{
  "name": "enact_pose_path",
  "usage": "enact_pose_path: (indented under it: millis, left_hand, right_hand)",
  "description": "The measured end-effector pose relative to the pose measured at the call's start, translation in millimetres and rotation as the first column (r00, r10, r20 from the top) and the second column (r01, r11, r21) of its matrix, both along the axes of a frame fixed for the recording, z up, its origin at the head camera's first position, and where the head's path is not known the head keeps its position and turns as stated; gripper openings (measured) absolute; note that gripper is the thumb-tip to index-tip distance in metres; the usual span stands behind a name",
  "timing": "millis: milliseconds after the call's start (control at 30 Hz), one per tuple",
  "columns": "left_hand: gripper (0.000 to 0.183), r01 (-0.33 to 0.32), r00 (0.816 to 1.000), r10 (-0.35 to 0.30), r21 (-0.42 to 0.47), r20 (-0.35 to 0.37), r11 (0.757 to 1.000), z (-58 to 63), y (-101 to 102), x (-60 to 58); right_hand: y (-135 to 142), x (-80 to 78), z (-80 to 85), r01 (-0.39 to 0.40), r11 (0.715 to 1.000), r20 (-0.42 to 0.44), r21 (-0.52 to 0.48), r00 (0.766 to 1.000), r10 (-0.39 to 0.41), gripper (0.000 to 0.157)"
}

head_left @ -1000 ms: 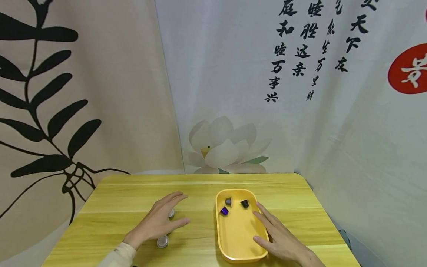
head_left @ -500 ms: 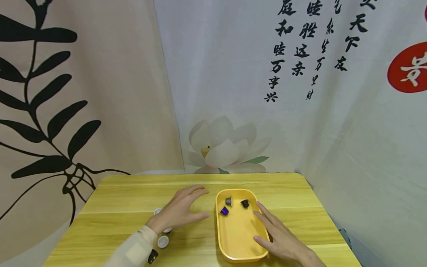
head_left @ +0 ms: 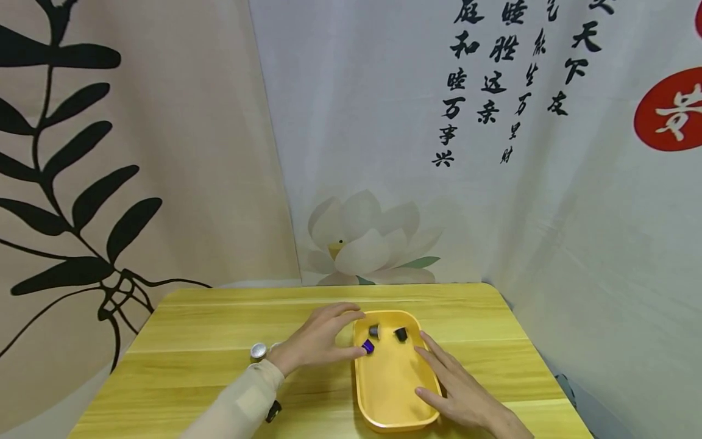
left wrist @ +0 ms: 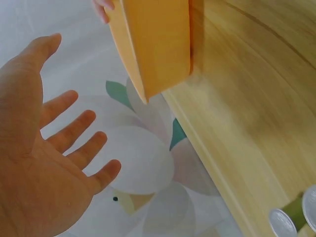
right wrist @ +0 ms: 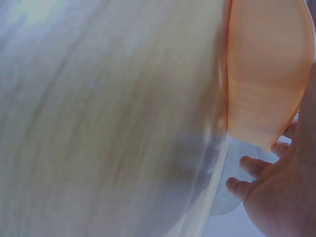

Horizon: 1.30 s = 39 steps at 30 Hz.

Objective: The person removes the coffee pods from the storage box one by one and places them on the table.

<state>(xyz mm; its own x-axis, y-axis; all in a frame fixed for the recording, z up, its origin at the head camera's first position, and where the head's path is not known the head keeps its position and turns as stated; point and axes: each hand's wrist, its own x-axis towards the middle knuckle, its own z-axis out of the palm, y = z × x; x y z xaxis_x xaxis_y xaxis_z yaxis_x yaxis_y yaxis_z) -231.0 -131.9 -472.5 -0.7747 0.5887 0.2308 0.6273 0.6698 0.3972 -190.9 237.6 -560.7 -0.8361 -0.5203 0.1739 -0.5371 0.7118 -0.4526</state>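
Left grip [head_left: 318,341] hangs spread and empty; right grip [head_left: 462,393] is loosely splayed, clasping nothing, at the rim of my yellow tray [head_left: 392,391]. Dipping my left too low could jolt it, rolling the grey capsule [head_left: 375,331], black capsule [head_left: 401,335] and purple capsule [head_left: 368,347] inside.

Left grip [head_left: 320,339] splayed, right grip [head_left: 459,390] seemingly

Right now you've got one left hand [head_left: 322,342] and one right hand [head_left: 459,393] in play, one table [head_left: 189,341], one tray [head_left: 397,390], three capsules [head_left: 401,335] inside it, at least two other capsules [head_left: 258,350] outside!
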Motion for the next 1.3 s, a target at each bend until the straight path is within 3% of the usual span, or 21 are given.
enact_pose_path:
  millis: [200,433,767,1067,1300]
  left_hand:
    - [0.064,0.025,0.999,-0.025,-0.012,0.037,1.000,-4.0,15,-8.1]
    - [0.059,0.052,0.999,-0.052,-0.051,0.004,0.997,-14.6,28,-17.2]
    - [0.052,0.064,0.998,-0.062,-0.106,0.016,0.992,-23.9,39,-24.4]
    - [0.046,0.044,0.999,-0.042,-0.274,0.010,0.961,-31.0,49,-28.7]
    - [0.045,0.044,0.998,-0.031,-0.315,0.046,0.948,-33.7,55,-32.4]
  right_hand:
    - [1,-0.4,-1.1,-0.003,1.000,-0.016,-0.003,1.000,0.003,0.072]
    - [2,-1.2,-2.9,-0.013,1.000,-0.038,-0.004,0.999,0.013,0.071]
    - [3,-2.9,-3.8,-0.014,1.000,-0.025,0.001,1.000,0.014,0.072]
    - [3,-3.1,-3.5,-0.013,1.000,-0.024,0.000,1.000,0.013,0.071]
    - [3,-2.1,-3.5,-0.014,1.000,-0.042,0.002,0.999,0.014,0.072]
